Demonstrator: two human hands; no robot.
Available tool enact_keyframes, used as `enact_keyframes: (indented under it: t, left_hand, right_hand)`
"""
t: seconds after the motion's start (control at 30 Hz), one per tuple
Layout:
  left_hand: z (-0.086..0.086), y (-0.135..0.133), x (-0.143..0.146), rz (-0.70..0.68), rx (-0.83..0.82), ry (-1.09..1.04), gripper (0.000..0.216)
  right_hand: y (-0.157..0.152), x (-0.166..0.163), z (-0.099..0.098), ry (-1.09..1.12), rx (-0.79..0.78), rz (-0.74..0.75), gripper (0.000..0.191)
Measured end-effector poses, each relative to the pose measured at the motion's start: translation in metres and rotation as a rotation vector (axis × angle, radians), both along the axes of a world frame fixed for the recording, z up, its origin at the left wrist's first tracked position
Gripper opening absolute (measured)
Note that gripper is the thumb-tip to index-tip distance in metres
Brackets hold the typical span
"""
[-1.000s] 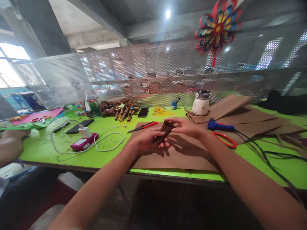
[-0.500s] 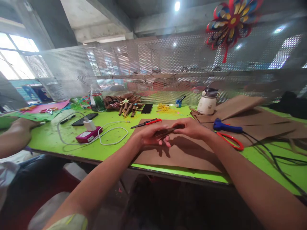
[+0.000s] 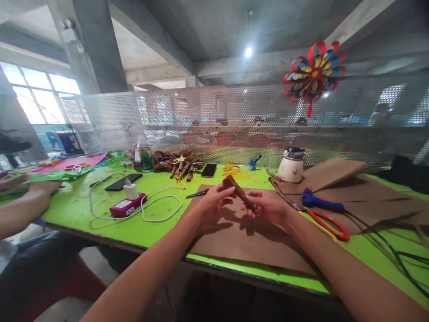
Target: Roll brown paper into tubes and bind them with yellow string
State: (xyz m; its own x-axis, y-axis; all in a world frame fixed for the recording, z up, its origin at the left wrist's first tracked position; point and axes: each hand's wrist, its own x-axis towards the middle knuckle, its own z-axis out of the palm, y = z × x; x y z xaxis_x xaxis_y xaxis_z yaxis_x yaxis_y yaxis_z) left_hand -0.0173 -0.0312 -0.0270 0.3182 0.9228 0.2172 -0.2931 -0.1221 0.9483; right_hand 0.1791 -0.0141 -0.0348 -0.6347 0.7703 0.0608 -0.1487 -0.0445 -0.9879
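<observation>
Between my hands a folded piece of brown paper [image 3: 240, 192] slants down from upper left to lower right. Its upper end sits in the closed fingers of my left hand [image 3: 214, 202]. The lower end is pinched by my right hand [image 3: 270, 205]. Under both hands lies a large brown paper sheet [image 3: 221, 246] on the green table [image 3: 161, 230]. A dark blade-like tool [image 3: 197, 193] lies beyond my left wrist, partly hidden. Close to my right forearm are scissors with red handles [image 3: 330, 226] and a blue glue gun [image 3: 321, 202].
A white cup [image 3: 291, 167], a phone [image 3: 209, 170], rolled brown paper pieces [image 3: 182, 167] and yellow strands [image 3: 232, 169] stand or lie farther back. Left are a magenta power block [image 3: 124, 207] and white cable [image 3: 177, 201]. Another person's arm [image 3: 25, 205] rests at far left.
My hands have turned the brown paper from nearly flat to steeply slanted, with its left end raised. The camera view has tilted up, so the table appears lower.
</observation>
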Motion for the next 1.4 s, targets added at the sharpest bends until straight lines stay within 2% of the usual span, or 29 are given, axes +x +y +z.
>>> enact_keyframes:
  t: [0.1,0.2,0.4,0.53,0.7,0.87,1.03,1.13,1.27,1.4]
  left_hand:
    - [-0.001,-0.001,0.003,0.071,0.0,0.044,0.031]
    - [-0.002,0.001,0.003,0.067,0.005,0.026,0.031]
    - [-0.005,0.008,0.003,0.059,-0.057,-0.031,0.029]
    - [-0.009,0.004,0.008,0.023,-0.099,-0.005,0.027]
    - [-0.015,0.001,0.016,-0.011,-0.125,-0.007,0.025]
    - [-0.016,0.007,0.018,0.036,-0.069,-0.061,0.024]
    - [-0.013,0.003,0.019,0.0,-0.1,-0.13,0.024]
    - [-0.012,-0.001,0.02,0.011,-0.132,-0.162,0.02]
    - [-0.011,-0.002,0.02,0.014,-0.177,-0.198,0.014]
    - [-0.01,-0.001,0.019,0.006,-0.217,-0.211,0.009]
  right_hand:
    - [-0.004,-0.006,-0.005,0.012,-0.03,0.05,0.026]
    - [-0.009,-0.01,-0.006,0.02,-0.069,0.059,0.025]
    - [-0.014,-0.017,-0.005,-0.035,0.003,-0.101,0.026]
    - [-0.012,-0.025,-0.01,-0.185,0.162,-0.312,0.023]
    - [-0.013,-0.029,-0.017,-0.476,0.551,-0.532,0.017]
    - [-0.018,-0.031,-0.018,-0.645,0.744,-0.607,0.015]
    - [-0.029,-0.034,-0.014,-0.779,0.856,-0.635,0.014]
    - [-0.031,-0.036,-0.014,-0.778,0.87,-0.629,0.013]
    - [-0.028,-0.038,-0.017,-0.663,0.823,-0.602,0.011]
    - [-0.025,-0.04,-0.019,-0.506,0.677,-0.553,0.012]
